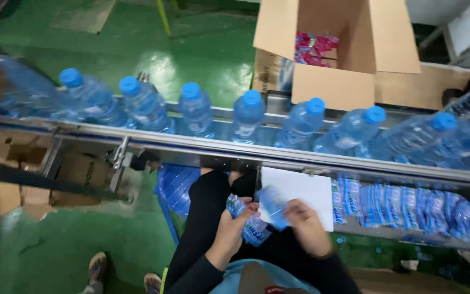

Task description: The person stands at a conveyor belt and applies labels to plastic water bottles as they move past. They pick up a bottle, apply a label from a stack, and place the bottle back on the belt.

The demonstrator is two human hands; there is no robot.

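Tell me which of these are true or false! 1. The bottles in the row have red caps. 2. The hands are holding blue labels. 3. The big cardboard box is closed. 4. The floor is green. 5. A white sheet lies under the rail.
1. False. The bottles on the conveyor have blue caps.
2. True. The left hand holds a bundle of blue labels, and the right hand holds one label.
3. False. The cardboard box stands open, with pink packets inside.
4. True. The floor is green and shiny.
5. True. A white sheet lies below the conveyor rail, beside a row of blue labels.
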